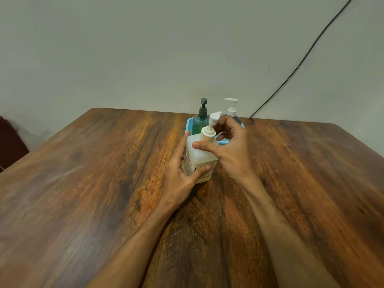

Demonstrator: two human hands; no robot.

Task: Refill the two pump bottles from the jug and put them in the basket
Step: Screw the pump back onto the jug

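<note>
A white square jug (198, 155) with a cream pump top (208, 134) stands on the wooden table (104, 183), just in front of a light blue basket (188, 124). My left hand (178, 173) grips the jug's lower body, thumb across the front and fingers along its left side. My right hand (232, 150) curls round the pump collar, with the thumb on the jug's shoulder. Inside the basket stand a green bottle with a dark pump (200, 122) and a darker bottle with a white pump (232, 110), the latter partly hidden by my right hand.
The basket sits near the table's far edge, close to the pale wall. A black cable (301, 61) runs down the wall to the table's back right. A dark chair part (10, 142) shows at the far left.
</note>
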